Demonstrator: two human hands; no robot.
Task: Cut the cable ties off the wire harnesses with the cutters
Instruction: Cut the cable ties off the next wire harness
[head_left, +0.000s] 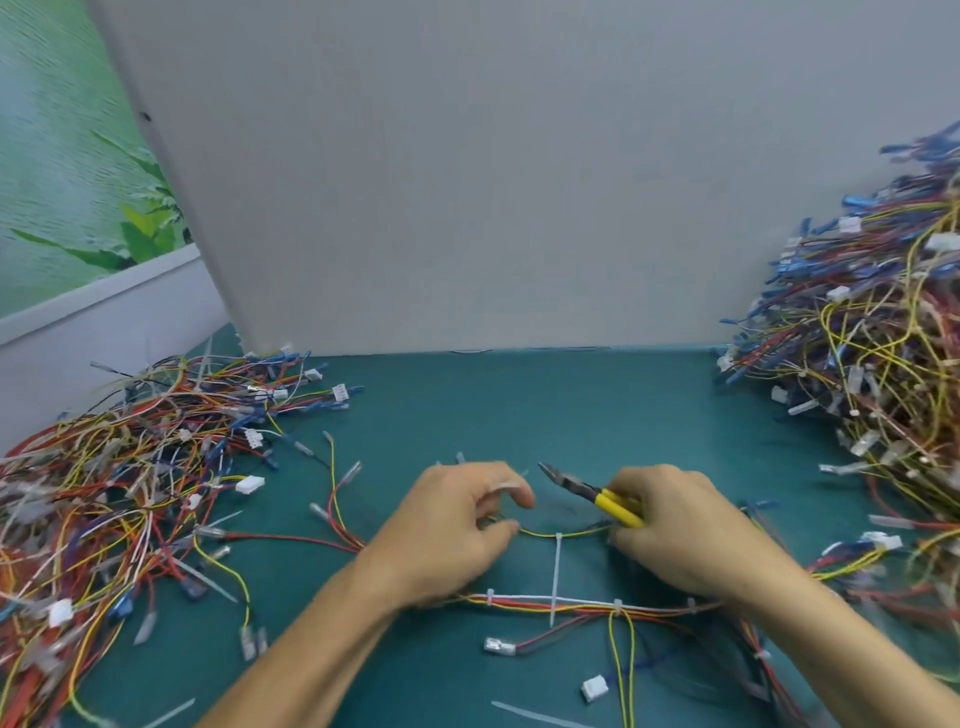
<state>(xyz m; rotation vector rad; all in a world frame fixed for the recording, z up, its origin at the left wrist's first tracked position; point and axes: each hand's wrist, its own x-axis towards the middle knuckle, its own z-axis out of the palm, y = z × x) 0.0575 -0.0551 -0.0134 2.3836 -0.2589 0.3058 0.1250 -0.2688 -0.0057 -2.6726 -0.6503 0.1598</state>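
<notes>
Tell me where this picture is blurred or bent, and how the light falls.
Head view: soft, even light, faint shadows under the left hand; left pile and right pile are smeared; the wide lens bends the panel edge; cutters and tie look fairly sharp.

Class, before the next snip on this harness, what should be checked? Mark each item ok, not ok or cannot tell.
1. Tool in hand: the right hand grips the yellow-handled cutters. Ok.
2. Wire steadied: the left hand pinches the yellow wire. Ok.
3. Target found: a white cable tie sits on that wire between the hands. Ok.
4. Blades on the tie: the cutters' tip points up and away from it. Not ok.
5. Jaws open enough: too blurred. Cannot tell.
</notes>
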